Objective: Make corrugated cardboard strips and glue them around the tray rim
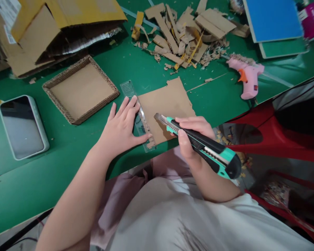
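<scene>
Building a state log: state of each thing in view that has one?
Left hand: spread, on ruler
Right hand: closed around utility knife
Utility knife: blade out; contact with sheet unclear
Ruler: flat, along sheet's edge
Cardboard sheet: flat, edges uneven
Cardboard tray: open side up
Phone: screen up; on/off unclear
Glue gun: on its side; power unclear
Cardboard box: open

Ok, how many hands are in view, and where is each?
2: the left hand is spread on the ruler; the right hand holds the cutter, its blade over the cardboard sheet.
</scene>
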Action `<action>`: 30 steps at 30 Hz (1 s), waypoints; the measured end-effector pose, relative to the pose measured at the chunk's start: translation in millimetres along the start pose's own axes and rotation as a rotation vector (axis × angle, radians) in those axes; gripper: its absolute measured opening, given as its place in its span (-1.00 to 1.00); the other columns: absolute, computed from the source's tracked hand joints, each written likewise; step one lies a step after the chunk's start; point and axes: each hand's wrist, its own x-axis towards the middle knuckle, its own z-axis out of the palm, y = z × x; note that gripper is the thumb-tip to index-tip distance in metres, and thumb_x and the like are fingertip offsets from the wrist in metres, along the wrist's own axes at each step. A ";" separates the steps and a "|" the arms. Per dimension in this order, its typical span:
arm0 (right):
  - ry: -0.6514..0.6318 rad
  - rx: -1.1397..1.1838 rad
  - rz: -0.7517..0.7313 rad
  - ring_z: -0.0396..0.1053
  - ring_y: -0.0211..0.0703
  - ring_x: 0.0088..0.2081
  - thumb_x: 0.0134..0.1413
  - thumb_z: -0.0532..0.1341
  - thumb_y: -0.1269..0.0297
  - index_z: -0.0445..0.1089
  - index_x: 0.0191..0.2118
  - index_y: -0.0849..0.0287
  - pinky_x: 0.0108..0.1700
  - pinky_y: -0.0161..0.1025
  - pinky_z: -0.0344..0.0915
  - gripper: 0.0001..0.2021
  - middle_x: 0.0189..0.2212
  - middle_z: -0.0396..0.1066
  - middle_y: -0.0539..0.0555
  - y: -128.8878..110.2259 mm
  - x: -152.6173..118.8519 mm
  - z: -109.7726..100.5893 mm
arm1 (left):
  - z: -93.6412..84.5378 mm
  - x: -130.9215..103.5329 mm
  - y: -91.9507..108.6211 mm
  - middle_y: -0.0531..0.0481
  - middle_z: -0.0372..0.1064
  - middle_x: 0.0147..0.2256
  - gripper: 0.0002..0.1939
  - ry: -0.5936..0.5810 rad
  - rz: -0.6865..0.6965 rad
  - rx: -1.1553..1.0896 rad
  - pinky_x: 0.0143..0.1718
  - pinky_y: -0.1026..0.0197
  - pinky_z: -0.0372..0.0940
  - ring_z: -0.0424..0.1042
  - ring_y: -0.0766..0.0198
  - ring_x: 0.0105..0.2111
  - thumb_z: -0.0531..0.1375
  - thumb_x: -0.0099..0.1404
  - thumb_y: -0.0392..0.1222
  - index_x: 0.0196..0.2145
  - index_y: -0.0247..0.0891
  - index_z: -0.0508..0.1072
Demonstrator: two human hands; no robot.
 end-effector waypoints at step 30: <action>-0.133 -0.097 -0.160 0.49 -0.18 -0.30 -0.13 0.25 0.50 0.36 -0.28 0.14 -0.22 -0.26 0.48 -0.78 -0.35 0.50 0.09 -13.8 10.9 23.5 | -1.3 -2.7 3.3 -0.22 -0.16 0.31 -0.18 0.013 -0.010 -0.038 0.28 -0.16 -0.29 -0.20 -0.04 0.32 0.16 0.14 0.16 0.21 -0.36 0.06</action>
